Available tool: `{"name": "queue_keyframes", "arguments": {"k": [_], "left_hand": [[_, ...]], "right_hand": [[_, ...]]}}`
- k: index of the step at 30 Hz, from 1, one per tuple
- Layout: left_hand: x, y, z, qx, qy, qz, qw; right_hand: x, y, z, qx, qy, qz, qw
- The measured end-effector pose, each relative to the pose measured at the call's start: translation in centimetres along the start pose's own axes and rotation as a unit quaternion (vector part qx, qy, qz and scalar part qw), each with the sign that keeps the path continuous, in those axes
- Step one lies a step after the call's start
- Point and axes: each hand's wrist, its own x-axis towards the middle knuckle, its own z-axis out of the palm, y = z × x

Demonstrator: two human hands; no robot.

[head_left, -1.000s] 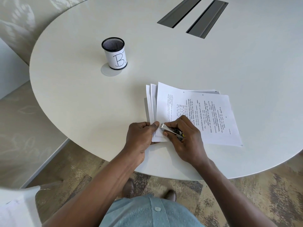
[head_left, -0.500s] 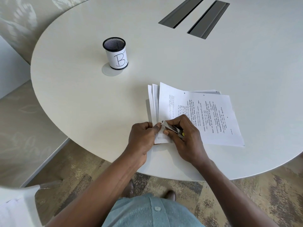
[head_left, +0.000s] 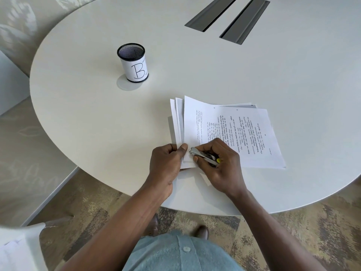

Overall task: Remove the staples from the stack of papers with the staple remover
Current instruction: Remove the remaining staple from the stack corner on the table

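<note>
Table (head_left: 97,114): top was off-white, smooth and matt.
Stack of papers (head_left: 254,137): was white printed paper, matt.
Staple remover (head_left: 203,155): was bright, glossy metal with a small yellow part that looked like plastic.
Pen cup (head_left: 131,52): was black wire mesh, wrapped in a white paper label (head_left: 136,71).
Cable covers (head_left: 212,13): were grey and looked like dull metal.
Carpet (head_left: 312,231): was rough and mottled.
Shirt (head_left: 175,257): was pale blue cloth.

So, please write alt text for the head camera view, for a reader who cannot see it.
A person's right hand holds a metal staple remover at the near left corner of a stack of papers, while the left hand pinches that corner. The papers lie on a round pale table, with a black mesh cup marked B farther back.
</note>
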Motion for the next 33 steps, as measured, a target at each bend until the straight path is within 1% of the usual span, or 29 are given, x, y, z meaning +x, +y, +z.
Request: {"name": "queue_keyframes", "arguments": {"k": [7,14,17,25,33], "left_hand": [[0.14,-0.43,-0.23,-0.001,-0.005,0.017,1.000],[0.11,-0.60,-0.37,0.036,-0.005,0.032,0.999],[0.21,-0.77,-0.51,0.021,-0.015,0.031,0.999],[0.27,-0.27,-0.53,0.009,-0.011,0.009,1.000],[0.07,-0.40,-0.42,0.012,-0.006,0.022,1.000]], "right_hand": [[-0.11,0.05,0.25,-0.011,0.003,-0.010,1.000],[-0.20,-0.06,0.46,-0.041,-0.011,-0.045,0.998],[-0.20,-0.26,0.48,-0.063,-0.018,-0.056,0.996],[0.12,-0.13,0.34,-0.038,-0.033,-0.040,0.998],[0.16,0.22,0.29,-0.015,-0.044,-0.036,0.998]]}}
